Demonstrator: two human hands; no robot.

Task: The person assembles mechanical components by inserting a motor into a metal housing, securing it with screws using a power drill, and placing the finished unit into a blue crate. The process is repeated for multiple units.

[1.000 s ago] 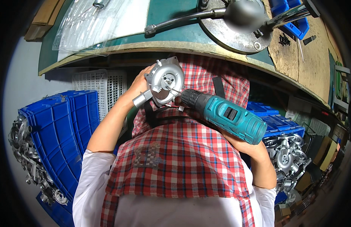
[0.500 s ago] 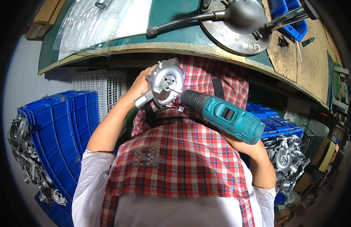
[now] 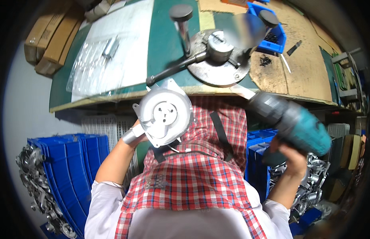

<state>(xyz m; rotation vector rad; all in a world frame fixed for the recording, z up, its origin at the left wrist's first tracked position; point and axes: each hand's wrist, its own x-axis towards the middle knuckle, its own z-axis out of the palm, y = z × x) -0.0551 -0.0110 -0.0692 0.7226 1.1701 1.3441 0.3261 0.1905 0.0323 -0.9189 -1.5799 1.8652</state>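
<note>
At the far left, well below and left of the metal housing [image 3: 165, 116], blue bins [image 3: 69, 167] are standing in a stack, and a heap of grey metal castings [image 3: 35, 187] is lying just left of them. Above and left of the housing, brown cardboard boxes [image 3: 53, 44] are sitting past the edge of the green surface [image 3: 163, 44], and a clear plastic bag [image 3: 93, 67] is lying on a white sheet there.

I am holding the metal housing, a round silver casting with a white centre, up in front of my red checked apron [image 3: 193, 179], just under the front edge of the surface. My left hand [image 3: 136, 133] is gripping it from the lower left, my fingers wrapped around its short pipe stub; most of them are hidden behind the casting.

Above and right of the housing, a round steel fixture [image 3: 219, 63] with a long black lever is sitting on the surface, and a small blue tray [image 3: 274, 38] of dark screws is lying beyond it on brown cardboard.

To the right of the housing, well apart from it, I am holding the teal drill [image 3: 290, 123] in my right hand [image 3: 290, 159], my fingers curled tight around its grip. The drill is blurred, its nose pointing up and left towards the fixture. Below the drill, more grey castings [image 3: 308, 187] are piled beside blue bins.
</note>
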